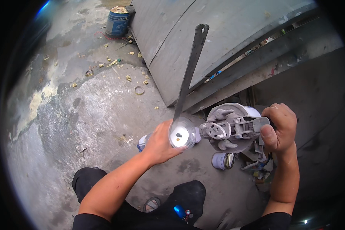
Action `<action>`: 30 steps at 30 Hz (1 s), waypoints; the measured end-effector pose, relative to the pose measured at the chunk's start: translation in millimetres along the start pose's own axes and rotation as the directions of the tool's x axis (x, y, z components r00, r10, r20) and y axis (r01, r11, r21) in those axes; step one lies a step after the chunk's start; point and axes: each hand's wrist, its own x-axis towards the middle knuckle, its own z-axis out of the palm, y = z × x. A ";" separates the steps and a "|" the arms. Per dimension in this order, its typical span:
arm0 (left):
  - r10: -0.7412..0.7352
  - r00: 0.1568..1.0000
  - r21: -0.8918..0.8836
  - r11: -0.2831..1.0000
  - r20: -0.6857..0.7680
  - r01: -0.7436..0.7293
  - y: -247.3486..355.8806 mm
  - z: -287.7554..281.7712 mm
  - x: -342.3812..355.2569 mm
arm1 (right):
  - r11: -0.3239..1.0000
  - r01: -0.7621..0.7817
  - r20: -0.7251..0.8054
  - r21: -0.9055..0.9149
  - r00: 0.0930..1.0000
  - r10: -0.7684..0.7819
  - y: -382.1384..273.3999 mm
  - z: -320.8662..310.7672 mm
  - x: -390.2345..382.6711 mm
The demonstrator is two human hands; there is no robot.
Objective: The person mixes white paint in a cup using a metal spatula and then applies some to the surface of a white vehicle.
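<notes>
My left hand (160, 143) is wrapped round a clear plastic cup (192, 134) with white stuff and a few dark and yellowish spots inside. A long flat metal strip (191, 65), with a hole at its upper end like a saw blade, slants up out of the cup. To its right, my right hand (283, 124) is closed on the lever end of a grey, paint-crusted metal pot (237, 124). Its lid carries wing nuts and a clamp. My right thumb lies on the lever; the other fingers are partly hidden.
A large grey metal panel (234, 46) stands ahead, with a ledge along its base. Below the pot sits a paint tin (220, 161) beside scraps. A blue drum (117, 22) stands at the far left. A ring (139, 90) and yellowish bits lie on the concrete floor (96, 115).
</notes>
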 end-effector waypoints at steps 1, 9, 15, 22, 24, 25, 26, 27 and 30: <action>0.025 1.000 0.005 1.000 -0.019 -0.025 -0.9 1.2 -0.2 | 1.000 0.018 0.012 -0.016 1.000 -0.018 -1.2 -1.1 3.7; 0.005 1.000 -0.056 0.998 -0.028 -0.007 8.1 -4.7 2.3 | 0.995 0.076 0.056 -0.060 0.996 -0.073 -7.2 -1.9 17.1; 0.034 0.999 -0.083 0.996 -0.022 -0.036 4.6 -3.8 2.4 | 0.996 0.073 0.051 -0.047 0.996 -0.070 -11.1 0.5 20.7; 0.046 0.998 -0.051 0.997 -0.047 -0.049 4.5 -0.6 2.9 | 0.995 0.085 0.063 -0.051 0.995 -0.082 -11.6 0.8 21.9; 0.046 0.998 -0.084 0.995 -0.039 -0.049 4.1 -1.7 3.3 | 0.994 0.094 0.062 -0.059 0.994 -0.090 -11.9 0.5 22.9; 0.046 0.998 -0.101 0.994 -0.034 -0.049 3.9 -2.2 3.6 | 0.993 0.101 0.065 -0.061 0.993 -0.097 -12.4 0.4 23.7; 0.037 0.999 -0.103 0.994 -0.032 -0.041 4.0 -2.6 3.8 | 0.992 0.108 0.068 -0.063 0.992 -0.103 -13.3 0.3 24.8; 0.029 0.999 -0.105 0.994 -0.030 -0.032 4.5 -2.5 3.9 | 0.991 0.115 0.073 -0.065 0.991 -0.110 -13.8 -0.1 25.7; 0.017 1.000 -0.107 0.994 -0.023 -0.020 5.6 -2.7 4.6 | 0.989 0.129 0.088 -0.076 0.989 -0.122 -14.8 -1.3 27.5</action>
